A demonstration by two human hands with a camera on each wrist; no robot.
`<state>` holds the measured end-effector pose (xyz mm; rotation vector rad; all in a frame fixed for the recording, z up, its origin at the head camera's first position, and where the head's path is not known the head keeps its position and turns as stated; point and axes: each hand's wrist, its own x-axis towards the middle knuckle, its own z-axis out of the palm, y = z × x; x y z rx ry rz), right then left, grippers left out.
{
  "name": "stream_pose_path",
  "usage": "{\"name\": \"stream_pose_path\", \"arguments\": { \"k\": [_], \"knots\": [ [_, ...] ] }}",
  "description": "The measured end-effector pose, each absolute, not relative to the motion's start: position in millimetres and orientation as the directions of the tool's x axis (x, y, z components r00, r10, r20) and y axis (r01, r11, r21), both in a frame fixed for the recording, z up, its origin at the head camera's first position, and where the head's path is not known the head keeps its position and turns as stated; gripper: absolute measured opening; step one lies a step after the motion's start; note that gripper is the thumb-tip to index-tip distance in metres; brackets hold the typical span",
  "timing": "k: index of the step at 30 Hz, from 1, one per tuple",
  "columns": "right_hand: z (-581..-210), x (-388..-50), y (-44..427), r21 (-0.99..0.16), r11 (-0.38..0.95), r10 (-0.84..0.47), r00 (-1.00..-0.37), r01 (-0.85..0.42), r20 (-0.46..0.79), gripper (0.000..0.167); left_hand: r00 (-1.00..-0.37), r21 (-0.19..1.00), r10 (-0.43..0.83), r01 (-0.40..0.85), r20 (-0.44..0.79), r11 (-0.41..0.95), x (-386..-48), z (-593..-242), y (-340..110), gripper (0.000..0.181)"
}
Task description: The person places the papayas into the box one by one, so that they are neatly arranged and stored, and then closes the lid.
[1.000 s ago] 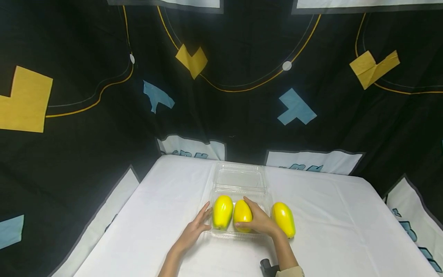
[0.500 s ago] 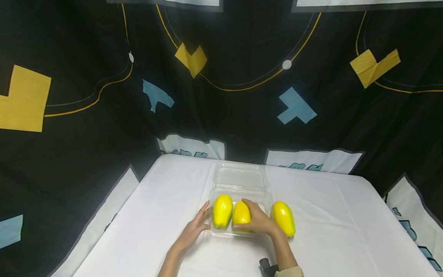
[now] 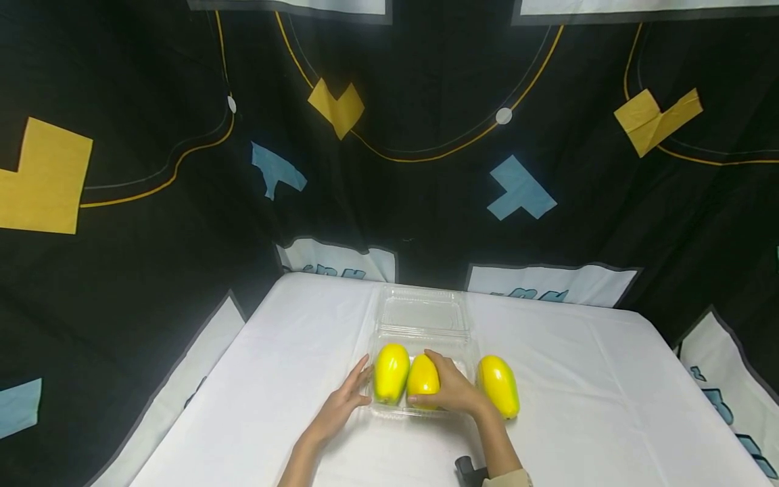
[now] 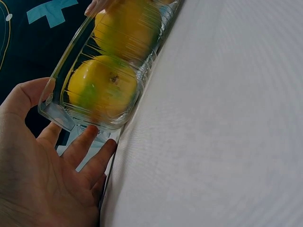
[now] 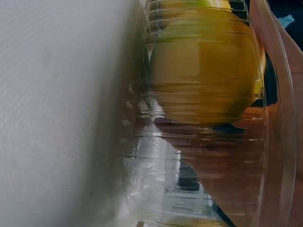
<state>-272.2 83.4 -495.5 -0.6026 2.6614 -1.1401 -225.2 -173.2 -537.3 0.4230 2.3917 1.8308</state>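
Note:
Before me lies a clear plastic clamshell container (image 3: 398, 410), its lid (image 3: 422, 312) folded back. One yellow papaya (image 3: 391, 373) sits in its left half, greenish through the wall in the left wrist view. Beside it in the tray, my right hand (image 3: 453, 387) grips a second papaya (image 3: 421, 382), thumb on the near side and fingers at the far side. Through the tray wall, the right wrist view shows this papaya (image 5: 203, 66) and part of the hand. My left hand (image 4: 52, 161) has fingers spread at the tray's left end, the thumb touching its rim.
A third yellow papaya (image 3: 499, 385) lies on the white tablecloth (image 3: 578, 419) just right of the container. A dark device (image 3: 468, 470) shows by the right forearm. Behind the table hangs a black curtain (image 3: 420, 203) with yellow and blue shapes.
The right hand and its papaya have shifted slightly left, closer to the first papaya. My left hand and the container have stayed put.

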Motion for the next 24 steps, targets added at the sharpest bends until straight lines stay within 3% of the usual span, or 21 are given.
{"name": "stream_pose_path", "arguments": {
  "k": [24],
  "knots": [
    [-491.9,-272.5,92.9,-0.721,0.622,-0.415,-0.910,-0.303,0.025,0.097,-0.963,0.954,0.260,0.144,0.074,0.261,-224.9,-537.8,-172.2,0.066]
  ]
}}
